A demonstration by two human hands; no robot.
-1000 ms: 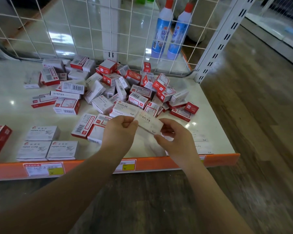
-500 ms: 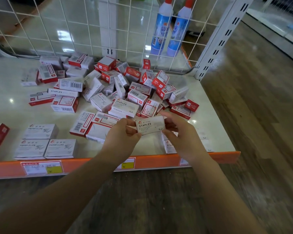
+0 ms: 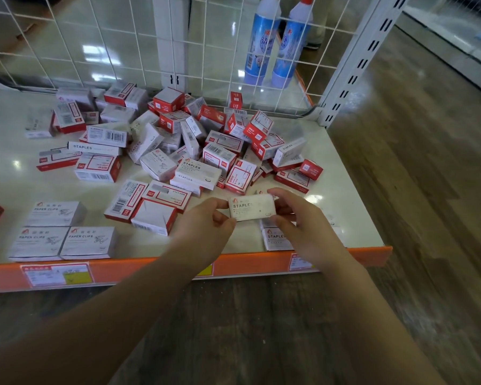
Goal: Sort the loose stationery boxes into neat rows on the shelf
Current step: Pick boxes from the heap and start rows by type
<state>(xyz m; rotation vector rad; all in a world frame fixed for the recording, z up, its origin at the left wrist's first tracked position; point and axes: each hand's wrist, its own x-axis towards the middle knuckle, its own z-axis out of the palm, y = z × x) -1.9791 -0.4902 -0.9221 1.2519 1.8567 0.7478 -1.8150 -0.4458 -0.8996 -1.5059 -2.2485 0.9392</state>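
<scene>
White card, stiff-cornered and probably light yet dense, the staples box (image 3: 252, 207) hangs between the pinching fingers of the left hand (image 3: 206, 222) and right hand (image 3: 297, 223), best gripped by its short ends, above the shelf (image 3: 345, 162).

Bright overhead glare on shelf (image 3: 53, 187); edges distorted.

Two bare forearms, no sleeves in view. Left hand (image 3: 206, 226) and right hand (image 3: 303, 229): no gloves, rings, watch or bands visible. Fingernails short and unpainted where they show.
</scene>
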